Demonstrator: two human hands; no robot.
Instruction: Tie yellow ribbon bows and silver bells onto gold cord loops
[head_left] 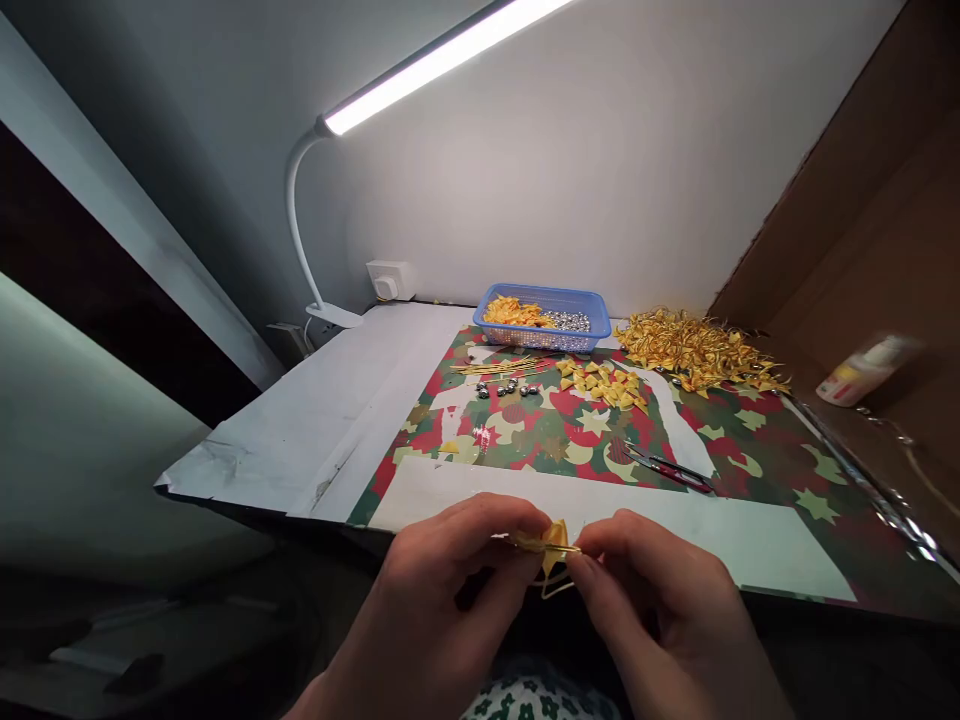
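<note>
My left hand pinches a small yellow ribbon bow, seemingly unfinished; my right hand grips a thin gold strand. Ahead, loose yellow bows seem left; rightward, a golden corded heap looks done.

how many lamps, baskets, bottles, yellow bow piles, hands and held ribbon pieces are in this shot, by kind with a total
Lamp: 1
Blue basket: 1
Bottle: 1
Small bow pile and large bow pile: 2
Left hand and right hand: 2
Held yellow ribbon piece: 1
Total: 8
</note>
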